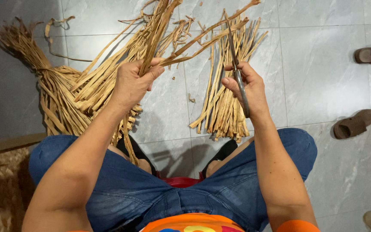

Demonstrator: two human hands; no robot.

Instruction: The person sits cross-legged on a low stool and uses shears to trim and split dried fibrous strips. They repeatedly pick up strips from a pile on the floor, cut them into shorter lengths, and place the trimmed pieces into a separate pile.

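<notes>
Above our knees, our left hand (132,83) grips dry strips (159,30), our right hand (243,86) grips scissors (238,73); one small pile (224,107) lies cut, a big bundle (61,94) waits.

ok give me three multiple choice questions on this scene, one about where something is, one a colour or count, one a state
1. Where does the loose pile of cut strips lie?
A. on the grey tile floor in front of the right knee
B. on a red table
C. in a basket

2. How many brown slippers lie on the floor at the right edge?
A. none
B. two
C. five

3. What is the left hand doing?
A. lying flat on the knee
B. gripping a bundle of dried fibre strips
C. holding a slipper

Answers:
1 A, the pile rests on bare tiles below the right hand, which holds scissors.
2 B, one sits near the top right, one lower.
3 B, its fingers are closed round the strips, which fan upward.
</notes>
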